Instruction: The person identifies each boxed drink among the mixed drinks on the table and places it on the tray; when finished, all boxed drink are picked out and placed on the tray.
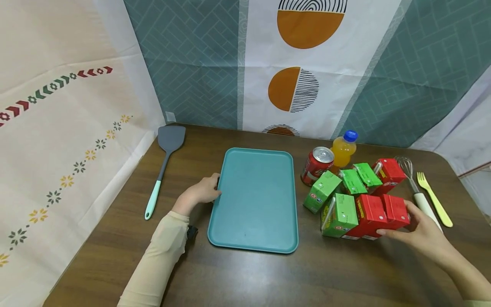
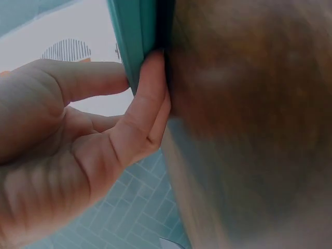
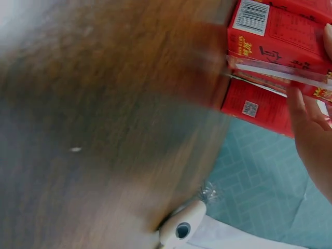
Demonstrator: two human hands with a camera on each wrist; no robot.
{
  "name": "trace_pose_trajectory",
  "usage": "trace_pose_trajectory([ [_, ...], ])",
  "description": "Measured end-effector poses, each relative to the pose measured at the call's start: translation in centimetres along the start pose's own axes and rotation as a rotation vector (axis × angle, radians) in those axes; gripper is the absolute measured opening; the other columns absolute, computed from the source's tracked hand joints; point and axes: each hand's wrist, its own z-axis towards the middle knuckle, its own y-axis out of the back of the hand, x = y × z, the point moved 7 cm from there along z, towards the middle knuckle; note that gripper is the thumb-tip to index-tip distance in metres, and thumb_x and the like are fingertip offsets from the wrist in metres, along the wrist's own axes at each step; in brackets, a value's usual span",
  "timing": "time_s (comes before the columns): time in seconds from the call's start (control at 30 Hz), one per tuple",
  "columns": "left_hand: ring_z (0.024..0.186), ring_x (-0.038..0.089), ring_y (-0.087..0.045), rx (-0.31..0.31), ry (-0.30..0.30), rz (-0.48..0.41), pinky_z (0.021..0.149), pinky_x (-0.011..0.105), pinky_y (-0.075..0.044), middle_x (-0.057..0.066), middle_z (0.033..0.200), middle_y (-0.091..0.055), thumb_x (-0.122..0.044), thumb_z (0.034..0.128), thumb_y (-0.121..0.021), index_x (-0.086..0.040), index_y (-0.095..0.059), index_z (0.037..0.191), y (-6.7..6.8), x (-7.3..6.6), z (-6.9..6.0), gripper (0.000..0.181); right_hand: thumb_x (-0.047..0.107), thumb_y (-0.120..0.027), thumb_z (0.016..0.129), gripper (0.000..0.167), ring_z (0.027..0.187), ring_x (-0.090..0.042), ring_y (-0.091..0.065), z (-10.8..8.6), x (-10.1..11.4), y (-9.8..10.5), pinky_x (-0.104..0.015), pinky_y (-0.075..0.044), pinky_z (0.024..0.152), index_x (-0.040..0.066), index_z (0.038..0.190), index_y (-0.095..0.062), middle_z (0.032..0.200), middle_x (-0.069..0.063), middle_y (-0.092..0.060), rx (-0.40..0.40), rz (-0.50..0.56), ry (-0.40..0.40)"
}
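My left hand (image 1: 199, 192) is at the left edge of a teal tray (image 1: 253, 200) lying flat on the table. In the left wrist view the thumb and fingers of that hand (image 2: 104, 124) pinch the tray's rim (image 2: 129, 36). On the right, my right hand (image 1: 426, 234) grips the rightmost red juice box (image 1: 396, 212) of the front row, thumb at the front and fingers behind. Beside it stand another red juice box (image 1: 371, 213) and a green juice box (image 1: 339, 214). The right wrist view shows the red box (image 3: 280, 31) by the fingers, with a straw along its side.
Behind the front row stand more green juice boxes (image 1: 323, 191), a red one (image 1: 389, 172), a soda can (image 1: 317, 165) and an orange juice bottle (image 1: 343, 150). A whisk (image 1: 426, 207) and yellow fork (image 1: 435, 199) lie at right, a spatula (image 1: 165, 160) at left.
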Motion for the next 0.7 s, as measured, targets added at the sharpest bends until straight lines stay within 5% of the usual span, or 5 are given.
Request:
trace_pose_trajectory([
  [0.2, 0.087, 0.024, -0.062, 0.014, -0.006, 0.013, 0.079, 0.037, -0.048, 0.028, 0.120, -0.052, -0.004, 0.0946, -0.046, 0.011, -0.019, 0.141, 0.1, -0.2, 0.1, 0.055, -0.013, -0.080, 0.059, 0.073, 0.085, 0.002, -0.059, -0.7, 0.9, 0.6, -0.012, -0.046, 0.068, 0.002, 0.123, -0.049, 0.106, 0.006, -0.058, -0.046, 0.050, 0.021],
  [0.5, 0.080, 0.022, -0.063, 0.020, 0.008, 0.022, 0.078, 0.037, -0.049, 0.027, 0.117, -0.054, -0.006, 0.0952, -0.046, 0.010, -0.018, 0.141, 0.3, -0.2, -0.2, 0.056, -0.008, -0.083, 0.059, 0.076, 0.078, 0.007, -0.057, -3.0, 2.1, 2.8, -0.010, -0.044, 0.063, 0.014, 0.124, -0.051, 0.101, 0.019, -0.058, -0.161, -0.008, -0.089],
  [0.7, 0.078, 0.021, -0.064, 0.025, 0.013, 0.022, 0.081, 0.039, -0.048, 0.026, 0.117, -0.054, -0.006, 0.0956, -0.046, 0.009, -0.017, 0.142, 0.3, -0.2, -0.4, 0.057, -0.025, -0.077, 0.048, 0.086, 0.080, 0.010, -0.058, -4.0, 4.9, 4.8, -0.007, -0.045, 0.062, 0.008, 0.123, -0.053, 0.102, 0.018, -0.058, -0.312, 0.021, -0.015],
])
